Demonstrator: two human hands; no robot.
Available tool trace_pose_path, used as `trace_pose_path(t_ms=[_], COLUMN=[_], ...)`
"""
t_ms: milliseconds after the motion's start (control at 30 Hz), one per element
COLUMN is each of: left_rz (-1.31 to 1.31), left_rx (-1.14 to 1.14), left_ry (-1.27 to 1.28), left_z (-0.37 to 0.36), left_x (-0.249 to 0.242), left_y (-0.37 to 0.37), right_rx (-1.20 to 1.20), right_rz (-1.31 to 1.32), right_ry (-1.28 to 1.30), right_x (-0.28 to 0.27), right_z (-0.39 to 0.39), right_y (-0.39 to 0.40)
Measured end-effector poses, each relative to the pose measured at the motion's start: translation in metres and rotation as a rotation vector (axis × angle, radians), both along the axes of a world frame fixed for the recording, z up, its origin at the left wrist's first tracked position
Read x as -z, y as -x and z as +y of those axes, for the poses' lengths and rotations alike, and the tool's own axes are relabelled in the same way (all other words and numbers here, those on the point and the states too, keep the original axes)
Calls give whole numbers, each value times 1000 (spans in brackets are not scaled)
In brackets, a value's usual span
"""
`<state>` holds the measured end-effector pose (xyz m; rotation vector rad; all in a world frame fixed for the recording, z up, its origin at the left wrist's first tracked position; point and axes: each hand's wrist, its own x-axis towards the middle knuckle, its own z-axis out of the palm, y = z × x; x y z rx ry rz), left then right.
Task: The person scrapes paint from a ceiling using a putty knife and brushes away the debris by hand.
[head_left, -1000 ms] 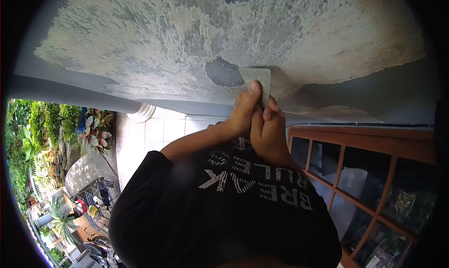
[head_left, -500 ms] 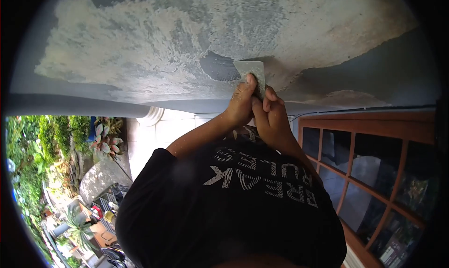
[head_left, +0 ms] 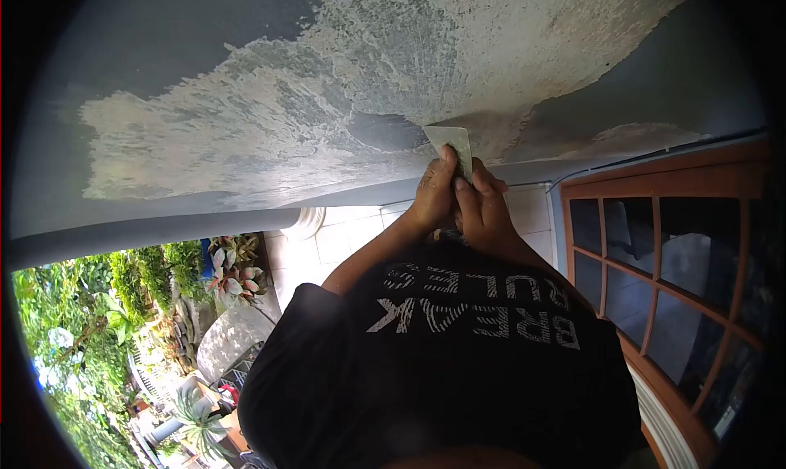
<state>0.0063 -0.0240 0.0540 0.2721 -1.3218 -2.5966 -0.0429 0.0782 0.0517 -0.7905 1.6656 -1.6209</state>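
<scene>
A flat, pale putty knife (head_left: 453, 140) has its blade edge against a grey painted surface (head_left: 270, 84) with a large, patchy, whitish bare area. It touches beside the right end of a dark grey patch (head_left: 386, 131). My left hand (head_left: 432, 194) is closed round the lower part of the putty knife, its thumb pressed flat on the blade. Close against it on the right, my right hand (head_left: 487, 203) also grips the tool with curled fingers. The handle is hidden by both hands. Dusty flecks stick to my left hand.
A wood-framed window (head_left: 655, 256) stands at the right, with a thin cable above it. On the left are garden plants (head_left: 147, 280), a rounded grey beam (head_left: 164, 233) and a spiky plant (head_left: 201, 420). My black T-shirt (head_left: 442, 387) fills the lower middle.
The whole view has tilted and shifted, so my hands and the putty knife appear lower and slightly right. Both hands keep their grip, and the blade stays beside the dark patch.
</scene>
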Motion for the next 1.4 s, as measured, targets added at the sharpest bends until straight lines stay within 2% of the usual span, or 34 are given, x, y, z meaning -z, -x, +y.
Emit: trace_pose_path(t_ms=[167, 200, 300, 333, 400, 500, 567, 633, 700, 800, 900, 1000, 1100, 1133, 1200, 1267, 1367, 1400], left_rz=[-44, -57, -16, 66, 50, 36, 56, -12, -26, -84, -145, -32, -13, -32, -62, -25, -48, -74], left_rx=[-14, 5, -65, -119, -153, -143, -64, -34, -20, -7, -30, -91, -94, -113, -68, -53, -56, -74], left_ry=[151, 128, 155, 124, 140, 133, 192, 149, 132, 182, 152, 298, 268, 181, 224, 211, 325, 262], left_z=[4, 5, 5, 3, -6, -6, -5, -5, -6, -6, -3, -6, -13, -8, -4, -3, -7, -5], left_x=[1, 2, 2, 6, 0, -5, -2, 1, -1, -8, -1, -5, -12, -8, -3, 2, -17, -11], left_y=[7, 9, 4, 3, -1, -2, -3, -3, -8, -8, -5, -2, -4, -5, -3, -1, -4, -3], right_rx=[-23, 52, 115, 54, -69, 34, 124, 140, 95, 86, 36, 18, -87, -25, 105, 110, 84, 69], right_rz=[-129, -105, 152, 165, 180, 303, 517, 527, 312, 340, 28, 332, 241, 260, 316, 348, 322, 308], right_ry=[5, 23, 153, 128, 73, 67, 36, 70, 172, 210, 188, 183, 34, 71, 153, 199, 219, 222], right_x=[1, -4, 0, -4, -13, -16, 9, 8, 4, 10, -3, 4, -7, -5, -2, -6, 11, 11], right_z=[7, 7, -2, -7, -14, -12, -7, -8, -9, -8, -5, -13, -12, -9, -7, -11, -12, -13], right_y=[10, 5, 2, 4, 9, 3, -9, -9, -6, -8, -2, 3, 7, 3, -1, 0, 0, 0])
